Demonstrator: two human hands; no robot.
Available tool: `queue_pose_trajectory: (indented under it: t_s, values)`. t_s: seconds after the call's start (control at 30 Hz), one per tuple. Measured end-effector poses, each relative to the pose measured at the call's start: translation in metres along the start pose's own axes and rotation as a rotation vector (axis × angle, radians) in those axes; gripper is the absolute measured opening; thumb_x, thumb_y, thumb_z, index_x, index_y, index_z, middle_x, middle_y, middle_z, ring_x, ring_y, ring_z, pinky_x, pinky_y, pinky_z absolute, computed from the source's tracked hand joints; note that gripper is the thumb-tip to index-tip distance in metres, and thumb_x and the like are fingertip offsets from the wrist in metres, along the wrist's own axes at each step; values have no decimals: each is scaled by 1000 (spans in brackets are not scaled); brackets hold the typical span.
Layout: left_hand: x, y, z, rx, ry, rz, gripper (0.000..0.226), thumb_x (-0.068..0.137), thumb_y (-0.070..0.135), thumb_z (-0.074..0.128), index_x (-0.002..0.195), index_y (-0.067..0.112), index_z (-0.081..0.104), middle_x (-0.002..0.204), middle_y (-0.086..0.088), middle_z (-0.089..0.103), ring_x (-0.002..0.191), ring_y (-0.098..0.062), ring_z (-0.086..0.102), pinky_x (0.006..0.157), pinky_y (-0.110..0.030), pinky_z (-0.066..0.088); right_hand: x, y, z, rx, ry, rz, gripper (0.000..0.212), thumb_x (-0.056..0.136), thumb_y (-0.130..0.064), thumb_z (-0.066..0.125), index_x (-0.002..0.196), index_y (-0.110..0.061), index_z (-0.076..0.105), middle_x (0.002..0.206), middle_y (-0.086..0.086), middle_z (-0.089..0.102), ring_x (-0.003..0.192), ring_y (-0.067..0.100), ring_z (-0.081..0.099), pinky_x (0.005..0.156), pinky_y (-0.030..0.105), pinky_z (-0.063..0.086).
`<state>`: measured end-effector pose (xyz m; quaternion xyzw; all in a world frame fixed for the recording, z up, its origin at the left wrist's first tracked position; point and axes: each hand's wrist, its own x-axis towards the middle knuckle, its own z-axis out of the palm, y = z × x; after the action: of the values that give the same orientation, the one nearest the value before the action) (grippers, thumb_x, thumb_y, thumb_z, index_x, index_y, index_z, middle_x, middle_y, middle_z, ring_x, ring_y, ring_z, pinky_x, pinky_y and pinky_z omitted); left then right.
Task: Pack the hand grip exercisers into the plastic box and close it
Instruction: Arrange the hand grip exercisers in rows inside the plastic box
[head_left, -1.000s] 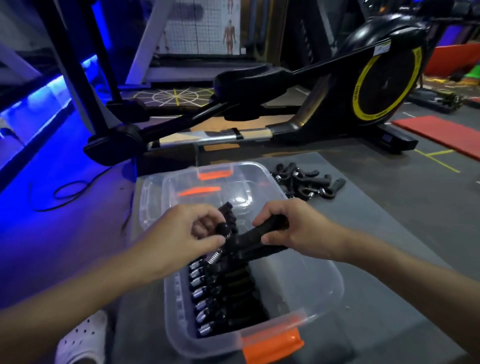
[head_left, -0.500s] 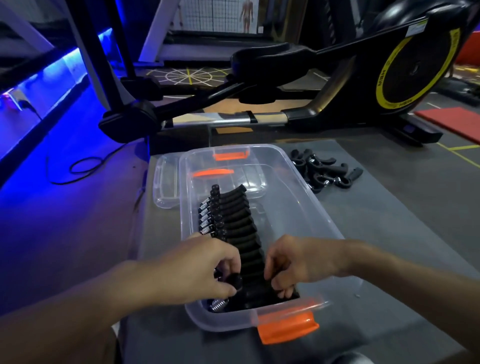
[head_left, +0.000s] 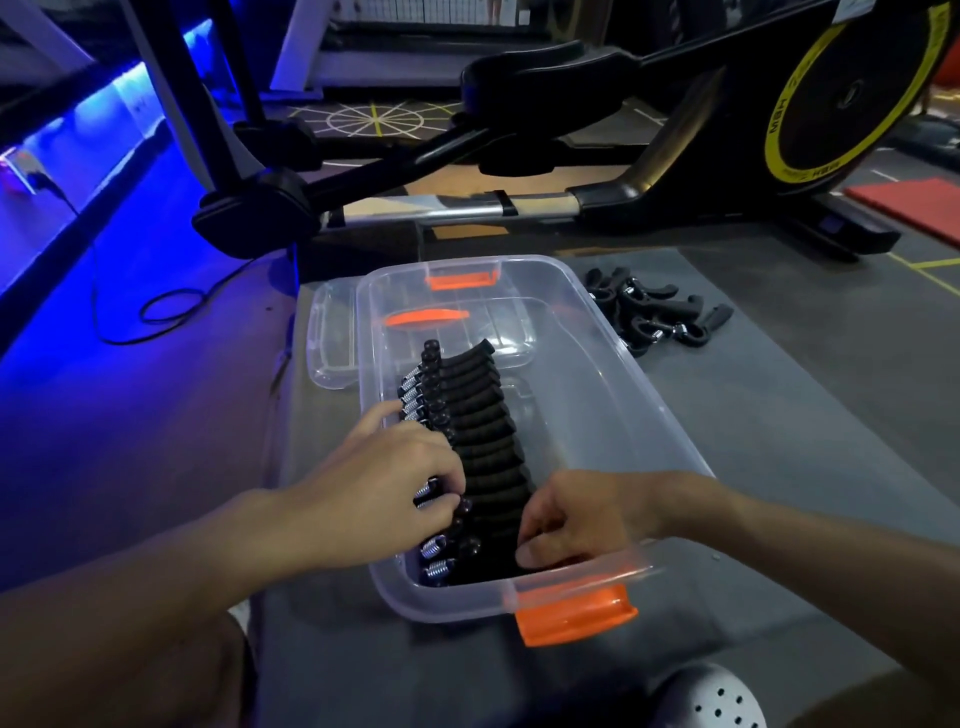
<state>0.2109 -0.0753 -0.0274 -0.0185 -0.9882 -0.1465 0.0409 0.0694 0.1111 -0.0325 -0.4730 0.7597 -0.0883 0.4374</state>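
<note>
Both clasp exercisers (head_left: 483, 431) in plastic box (head_left: 597, 405): left grip (head_left: 384, 493), right grip (head_left: 576, 519); grey mat (head_left: 779, 415), elliptical trainer (head_left: 727, 130), blue-lit floor (head_left: 130, 364).

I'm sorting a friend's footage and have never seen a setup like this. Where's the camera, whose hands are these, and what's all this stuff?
No machine works here: a person wears a camera on the head, so the view looks down at their own arms. The left hand and right hand reach into a clear plastic box standing on a grey mat. Inside, black hand grip exercisers with metal springs stand in a row; the left hand's fingers curl round the spring ends, the right's round the handles nearest the camera. More lie in a loose pile on the mat, right of the box. The clear lid lies partly under the box's far end. An exercise machine stands behind.
</note>
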Motion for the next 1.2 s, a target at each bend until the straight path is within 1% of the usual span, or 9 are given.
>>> queue_pose_trajectory:
  t_s: [0.13, 0.3, 0.43, 0.53, 0.73, 0.87, 0.97, 1.1, 1.2]
  values:
    - [0, 1, 2, 7, 34, -10, 26, 78, 47, 42, 84, 35, 64, 91, 24, 60, 100, 7, 51, 111, -23, -4, 11, 0, 3, -90, -9, -20, 20, 88, -36, 66, 94, -17, 71, 74, -10, 61, 68, 5, 54, 66, 22, 46]
    - [-1, -1, 6, 29, 77, -43, 26, 77, 48, 44, 83, 36, 66, 94, 23, 57, 104, 7, 48, 119, -41, -2, 13, 6, -3, -67, -29, 71, 7, 87, -21, 66, 93, -18, 69, 77, 1, 64, 70, 15, 62, 58, 23, 51]
    - [-3, -4, 6, 36, 104, -68, 32, 75, 52, 42, 88, 36, 67, 101, 22, 56, 111, 7, 44, 119, -44, -4, 13, 11, -1, -40, -25, 139, 27, 86, -44, 68, 86, -17, 67, 68, -7, 63, 70, 13, 62, 69, 30, 56]
    - [-2, 0, 5, 45, 79, -70, 34, 76, 52, 42, 91, 35, 67, 102, 22, 55, 112, 6, 43, 119, -42, -8, 14, 11, 0, 2, -32, 219, 31, 85, -44, 69, 89, -14, 68, 68, -7, 63, 71, 14, 61, 74, 35, 57]
    - [-4, -1, 4, 30, 84, -67, 35, 75, 52, 41, 89, 35, 67, 100, 21, 57, 110, 5, 47, 119, -41, -8, 16, 9, 3, 97, -62, 332, 20, 84, -35, 71, 92, -17, 67, 70, -3, 59, 63, 14, 54, 56, 24, 44]
    - [-6, 0, 5, 7, 109, -77, 36, 75, 51, 40, 88, 33, 68, 101, 20, 58, 110, 3, 48, 120, -46, -2, 17, 10, 2, 95, -77, 372, 13, 85, -22, 70, 94, -14, 67, 69, 0, 60, 59, 13, 56, 55, 24, 49]
    - [-8, 0, 7, -13, 153, -91, 35, 75, 46, 40, 90, 32, 68, 103, 18, 56, 112, -1, 48, 119, -49, 4, 20, 16, 1, 3, 16, 362, 16, 84, -14, 65, 100, -11, 67, 85, 11, 71, 65, 19, 62, 66, 33, 58]
    - [-9, 1, 7, 26, 192, -123, 38, 75, 46, 40, 95, 30, 68, 111, 13, 54, 121, -8, 44, 115, -56, 14, 18, 19, -1, -39, -23, 332, 32, 81, -27, 76, 105, -10, 63, 89, 7, 68, 67, 17, 60, 73, 33, 56]
    - [-9, 2, 8, 30, 185, -146, 44, 75, 48, 37, 99, 28, 68, 115, 12, 54, 125, -8, 40, 114, -55, 15, 16, 19, -2, 52, -12, 310, 24, 81, -30, 77, 92, -13, 63, 78, 4, 67, 66, 16, 63, 75, 34, 58]
